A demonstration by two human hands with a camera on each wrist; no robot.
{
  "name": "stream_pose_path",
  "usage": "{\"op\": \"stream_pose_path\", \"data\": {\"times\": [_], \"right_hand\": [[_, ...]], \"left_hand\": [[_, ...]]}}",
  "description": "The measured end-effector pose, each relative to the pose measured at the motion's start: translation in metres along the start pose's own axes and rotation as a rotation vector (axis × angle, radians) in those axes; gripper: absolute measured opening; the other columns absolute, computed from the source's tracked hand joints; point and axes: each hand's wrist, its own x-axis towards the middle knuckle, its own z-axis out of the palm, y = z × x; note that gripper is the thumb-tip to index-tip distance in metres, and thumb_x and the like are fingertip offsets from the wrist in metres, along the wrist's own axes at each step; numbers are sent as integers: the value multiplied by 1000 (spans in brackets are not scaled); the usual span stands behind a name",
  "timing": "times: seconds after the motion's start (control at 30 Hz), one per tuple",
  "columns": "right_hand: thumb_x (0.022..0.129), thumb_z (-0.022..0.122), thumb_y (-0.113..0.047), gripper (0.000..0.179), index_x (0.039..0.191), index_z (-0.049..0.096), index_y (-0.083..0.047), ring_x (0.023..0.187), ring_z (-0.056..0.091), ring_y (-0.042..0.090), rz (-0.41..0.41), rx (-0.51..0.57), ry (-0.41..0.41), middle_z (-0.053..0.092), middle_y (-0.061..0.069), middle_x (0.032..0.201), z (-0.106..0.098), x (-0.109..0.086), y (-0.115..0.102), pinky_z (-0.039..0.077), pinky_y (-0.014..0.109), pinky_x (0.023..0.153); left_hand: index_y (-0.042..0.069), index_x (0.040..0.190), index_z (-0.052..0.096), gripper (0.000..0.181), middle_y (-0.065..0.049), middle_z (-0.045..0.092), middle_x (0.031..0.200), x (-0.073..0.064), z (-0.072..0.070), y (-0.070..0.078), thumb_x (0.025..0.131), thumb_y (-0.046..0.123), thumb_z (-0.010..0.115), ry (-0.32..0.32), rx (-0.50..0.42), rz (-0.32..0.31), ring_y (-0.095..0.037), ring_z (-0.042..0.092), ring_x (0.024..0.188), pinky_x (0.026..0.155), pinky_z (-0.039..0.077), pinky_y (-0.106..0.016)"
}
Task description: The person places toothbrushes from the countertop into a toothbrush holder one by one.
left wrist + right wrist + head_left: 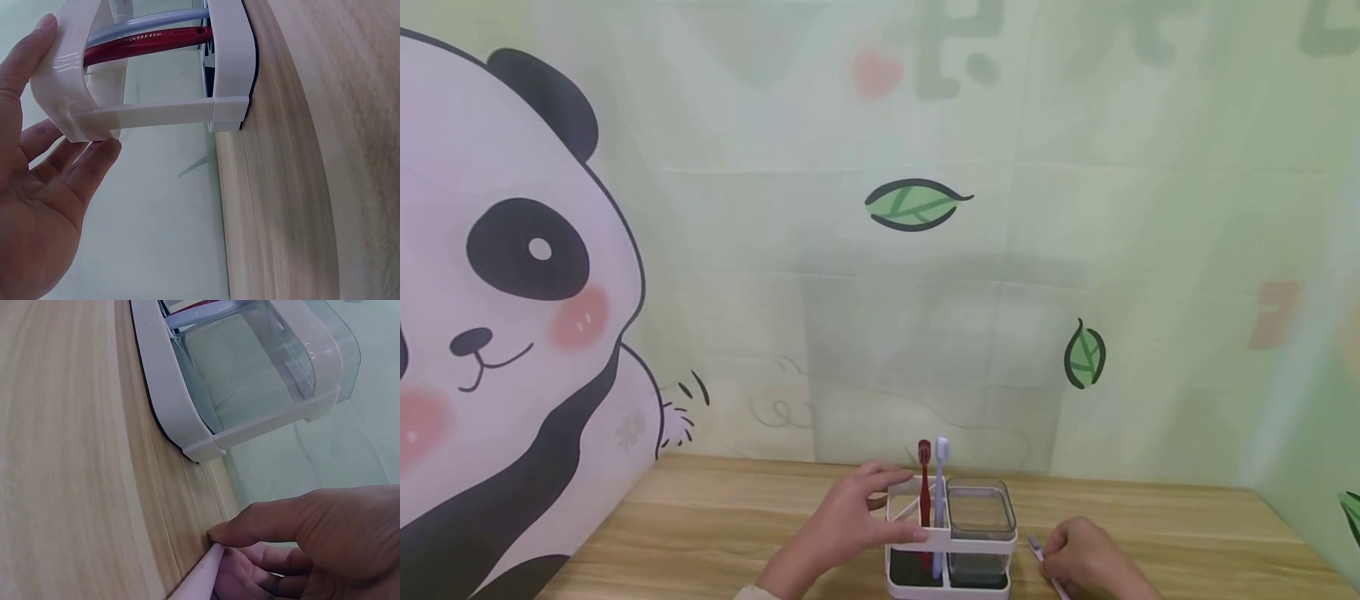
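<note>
A white toothbrush holder (976,546) stands on the wooden table, with a red toothbrush (925,492) and a pale blue toothbrush (941,483) upright in its left part. A clear square cup (981,508) sits in the right part. My left hand (853,517) holds the holder's upper frame at its left side, thumb on the front rail and fingers round the side, as the left wrist view also shows. Right of the holder, my right hand (1088,557) pinches a pale pink toothbrush (201,575) between thumb and fingers, low at the table; part of its handle is hidden by the hand.
The wooden tabletop (715,517) stretches to both sides of the holder. Behind it hangs a pale green cloth backdrop (737,250) with a printed panda (512,350) on the left and printed leaves.
</note>
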Motion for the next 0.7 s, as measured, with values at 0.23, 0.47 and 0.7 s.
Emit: {"op": "stream_pose_path", "data": {"times": [0.23,0.47,0.7], "right_hand": [[80,75,3,10,77,68,-4,62,58,16,-4,-24,1,62,5,72,0,1,0,48,22,54],[80,74,5,10,77,67,-2,62,58,16,-21,2,14,62,5,72,0,-2,-1,49,22,54],[84,73,6,6,83,69,2,66,58,19,-14,91,0,62,7,76,-6,-4,-3,50,25,57]], "left_hand": [[5,135,71,66,-7,67,127,0,0,0,83,37,94,-6,-3,-11,-30,63,120,98,59,-33],[3,136,70,67,-5,66,127,0,0,0,83,38,93,-7,-4,-8,-30,63,121,98,60,-36],[4,136,71,67,-5,67,126,0,0,0,83,37,94,-4,2,-6,-29,63,120,97,60,-33]]}}
